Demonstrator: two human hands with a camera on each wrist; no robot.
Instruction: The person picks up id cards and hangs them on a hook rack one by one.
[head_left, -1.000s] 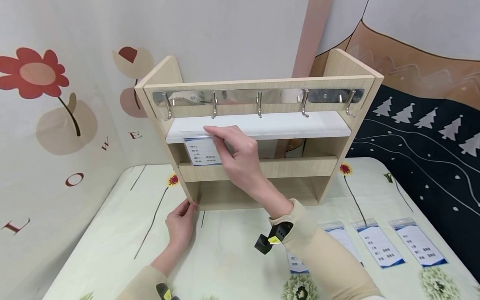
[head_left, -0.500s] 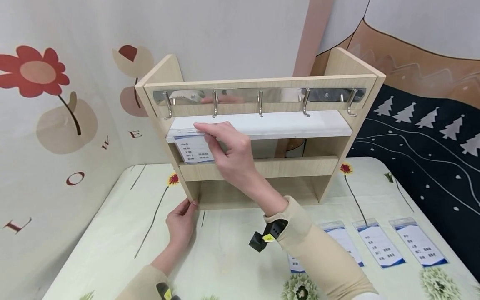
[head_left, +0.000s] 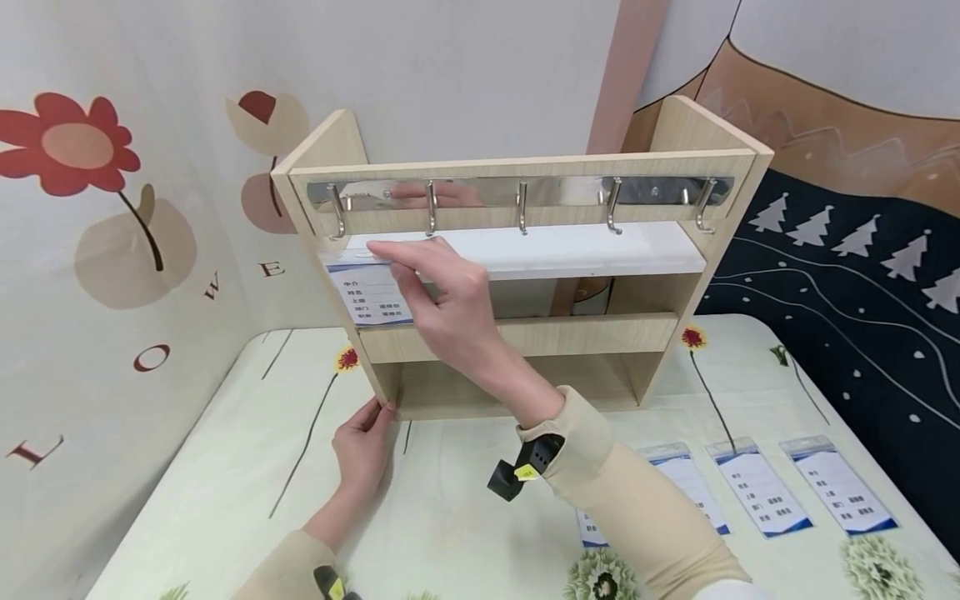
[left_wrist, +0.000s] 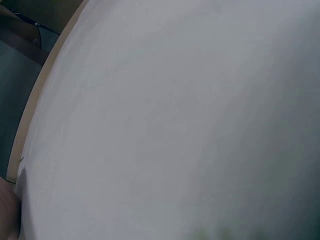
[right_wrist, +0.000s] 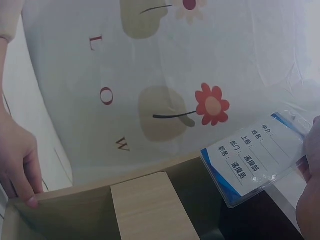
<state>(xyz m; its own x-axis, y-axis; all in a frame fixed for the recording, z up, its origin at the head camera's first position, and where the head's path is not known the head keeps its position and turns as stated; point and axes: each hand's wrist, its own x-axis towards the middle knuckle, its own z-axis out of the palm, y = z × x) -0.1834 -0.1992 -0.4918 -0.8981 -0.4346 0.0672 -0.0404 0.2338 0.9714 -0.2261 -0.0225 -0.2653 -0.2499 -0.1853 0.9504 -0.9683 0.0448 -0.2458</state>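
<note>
A clear-sleeved name badge [head_left: 367, 296] with a blue band and printed lines hangs from my right hand [head_left: 463, 312], which pinches its upper edge. It stands before the left end of the wooden shelf unit [head_left: 517, 337], below the leftmost metal hook [head_left: 335, 213]. In the right wrist view the badge [right_wrist: 252, 156] is tilted, with my thumb and fingers at its top end. My left hand [head_left: 363, 446] grips the unit's lower left front corner, thumb on the inner side. The left wrist view mostly holds pale cloth, with a bit of hand at its lower left.
Several more badges [head_left: 759, 490] lie on the flowered tablecloth [head_left: 465, 508] at the right, one partly behind my right sleeve. A metal strip [head_left: 487, 193] with several hooks runs along the unit's top board. A white shelf board [head_left: 600, 247] sits below it. Printed curtains stand behind.
My right hand has moved left with the badge, from in front of the white board to the unit's left side panel. My left hand keeps its place at the lower corner.
</note>
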